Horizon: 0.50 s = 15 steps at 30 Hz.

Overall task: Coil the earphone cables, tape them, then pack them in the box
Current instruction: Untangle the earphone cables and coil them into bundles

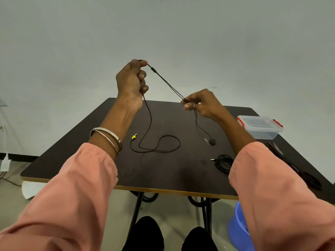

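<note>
A black earphone cable (167, 84) is stretched in the air between both hands above the dark table (163, 171). My left hand (131, 82) is raised and pinches the cable near its splitter. My right hand (201, 103), lower, pinches the two thin strands; the earbuds (210, 141) hang down to the table. The rest of the cable loops on the table (159, 144) and ends in a yellow-marked plug (133, 136). A second black cable (223, 161) lies coiled at the right. The clear plastic box (260, 126) with red clips stands closed at the far right.
Scissors (275, 147) and a dark roll-like thing (311, 180) lie along the table's right edge, partly behind my right sleeve. A blue tub (239, 230) stands on the floor under the right front corner. A white charger and cords (5, 163) sit by the left wall.
</note>
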Each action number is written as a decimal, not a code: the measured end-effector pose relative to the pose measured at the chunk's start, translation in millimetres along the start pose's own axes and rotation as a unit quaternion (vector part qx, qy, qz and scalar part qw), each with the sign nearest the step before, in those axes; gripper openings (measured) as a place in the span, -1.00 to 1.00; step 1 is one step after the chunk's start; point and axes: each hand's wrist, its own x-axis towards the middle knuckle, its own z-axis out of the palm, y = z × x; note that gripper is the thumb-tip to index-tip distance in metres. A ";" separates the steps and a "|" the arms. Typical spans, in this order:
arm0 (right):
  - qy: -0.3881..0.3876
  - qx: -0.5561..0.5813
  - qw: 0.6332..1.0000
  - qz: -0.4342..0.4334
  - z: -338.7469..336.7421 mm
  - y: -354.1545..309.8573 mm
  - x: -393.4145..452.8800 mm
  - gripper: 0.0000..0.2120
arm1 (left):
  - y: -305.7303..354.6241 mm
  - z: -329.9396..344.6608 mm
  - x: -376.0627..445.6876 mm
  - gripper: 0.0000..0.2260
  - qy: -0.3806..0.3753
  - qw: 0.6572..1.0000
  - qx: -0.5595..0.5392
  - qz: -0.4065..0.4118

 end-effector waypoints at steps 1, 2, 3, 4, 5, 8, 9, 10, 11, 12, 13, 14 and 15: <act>0.012 -0.012 1.000 -0.002 -0.3 1.7 0.7 -0.80 | -0.4 0.1 0.4 -0.76 0.001 1.000 0.002 0.004; 0.021 -0.027 0.999 -0.003 -0.8 4.0 1.4 -0.81 | -1.4 -0.4 0.8 -0.76 0.003 1.000 0.003 0.007; 0.021 -0.051 0.998 -0.001 -1.4 7.1 1.5 -0.81 | -2.6 -1.0 1.0 -0.76 0.005 1.000 0.002 0.009; 0.015 -0.077 0.997 0.004 -1.5 11.8 1.3 -0.81 | -3.7 -1.5 0.9 -0.76 0.004 1.000 0.000 0.009; 0.009 -0.097 0.995 0.012 -0.9 18.3 0.2 -0.81 | -4.9 -2.0 1.0 -0.76 0.002 1.000 0.007 0.007; 0.018 -0.110 0.992 0.052 2.7 39.3 -7.8 -0.82 | -10.5 -3.6 -1.4 -0.75 -0.022 0.994 0.102 -0.025; 0.021 -0.117 0.991 0.063 3.8 44.8 -10.1 -0.82 | -13.9 -4.5 -2.5 -0.74 -0.033 0.989 0.137 -0.040; 0.019 -0.126 0.989 0.073 4.6 49.5 -11.6 -0.81 | -17.6 -5.5 -3.8 -0.74 -0.045 0.984 0.164 -0.050; 0.011 -0.131 0.987 0.086 4.6 53.4 -12.7 -0.76 | -21.6 -6.3 -5.0 -0.74 -0.056 0.979 0.188 -0.053; -0.007 -0.128 0.986 0.107 4.0 54.5 -13.7 -0.68 | -25.1 -6.5 -6.5 -0.74 -0.069 0.974 0.208 -0.053; -0.034 -0.122 0.984 0.126 2.5 53.6 -14.3 -0.56 | -28.2 -6.3 -7.9 -0.74 -0.082 0.969 0.228 -0.052; -0.068 -0.115 0.982 0.134 0.9 49.6 -15.1 -0.42 | -31.0 -5.6 -9.4 -0.75 -0.096 0.963 0.246 -0.052; -0.102 -0.095 0.982 0.130 -0.6 43.0 -15.7 -0.29 | -34.0 -3.9 -10.5 -0.75 -0.111 0.957 0.262 -0.052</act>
